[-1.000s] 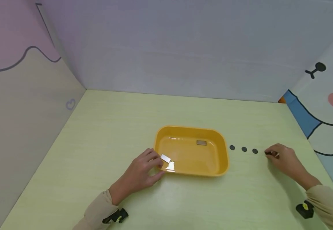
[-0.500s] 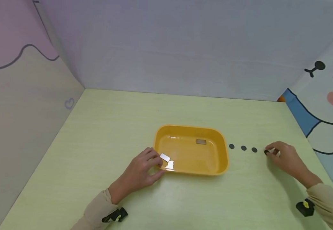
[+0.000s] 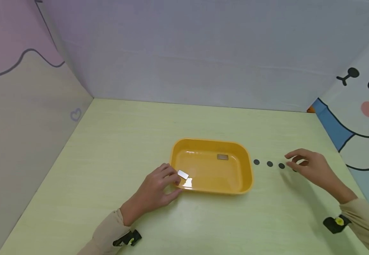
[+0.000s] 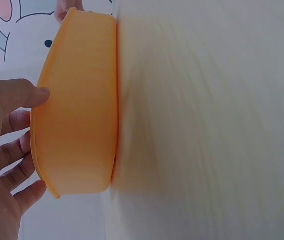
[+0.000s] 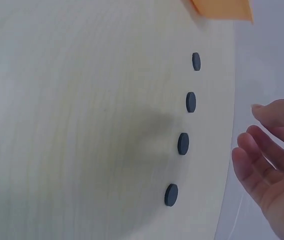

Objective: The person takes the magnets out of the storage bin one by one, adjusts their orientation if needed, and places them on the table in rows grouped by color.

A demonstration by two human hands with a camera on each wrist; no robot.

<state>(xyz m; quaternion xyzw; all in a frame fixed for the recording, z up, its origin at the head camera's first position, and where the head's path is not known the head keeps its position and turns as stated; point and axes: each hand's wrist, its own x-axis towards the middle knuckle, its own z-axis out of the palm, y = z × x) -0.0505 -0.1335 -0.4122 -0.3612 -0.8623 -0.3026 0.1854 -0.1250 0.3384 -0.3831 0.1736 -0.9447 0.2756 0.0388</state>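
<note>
My left hand (image 3: 157,187) grips the near left corner of a yellow tray (image 3: 216,192), thumb on its outer wall and fingers over the rim. Inside the tray lie a silvery rectangular piece (image 3: 183,174) by my fingers and a second rectangular piece (image 3: 222,157) near the far wall. To the right of the tray, several small black discs run in a row, from the disc (image 3: 256,162) by the tray to the farthest disc (image 5: 171,195). My right hand (image 3: 312,166) hovers over the right end of that row, fingers loosely bent and holding nothing, partly covering the last disc in the head view.
The pale green tabletop (image 3: 133,134) meets a plain wall (image 3: 203,53) at the back. A left panel (image 3: 28,141) and a right panel (image 3: 363,148) with a cartoon animal print close in the sides.
My right hand has let go of the last black disc, leaving it on the table, and has lifted slightly left with its fingers spread wider. The left hand and tray have stayed put.
</note>
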